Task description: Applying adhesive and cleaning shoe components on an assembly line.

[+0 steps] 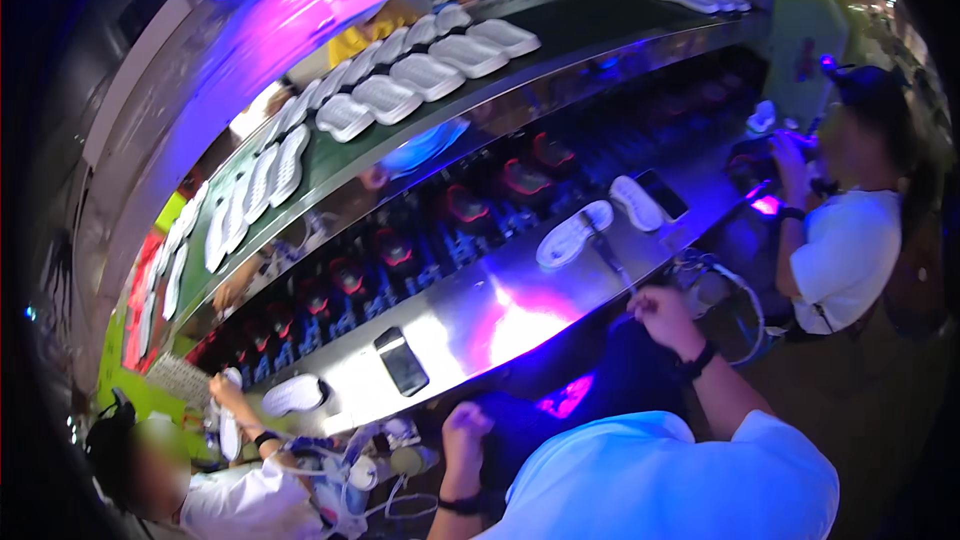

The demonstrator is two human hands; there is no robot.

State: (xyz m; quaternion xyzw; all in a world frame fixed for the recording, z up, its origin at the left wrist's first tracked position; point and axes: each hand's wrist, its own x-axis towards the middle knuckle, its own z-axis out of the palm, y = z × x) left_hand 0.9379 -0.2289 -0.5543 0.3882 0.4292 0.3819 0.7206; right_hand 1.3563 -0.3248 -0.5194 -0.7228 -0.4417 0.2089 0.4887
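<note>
My right hand point(660, 312) is closed around a thin dark stick-like tool point(607, 252). The tool's far end reaches a white shoe sole point(572, 234) lying on the shiny metal bench point(470, 315). My left hand point(466, 427) is balled into a fist below the bench's near edge, with nothing visible in it. A dark band sits on each wrist. A second white sole point(637, 203) lies just right of the first, beside a dark phone point(663, 194).
Another phone point(401, 361) lies on the bench to the left. Behind the bench runs a belt of red-and-black parts point(400, 250), with a shelf of white soles point(430, 75) above. A person point(850, 240) works at the right, another point(240, 490) at the lower left beside a white sole point(293, 395).
</note>
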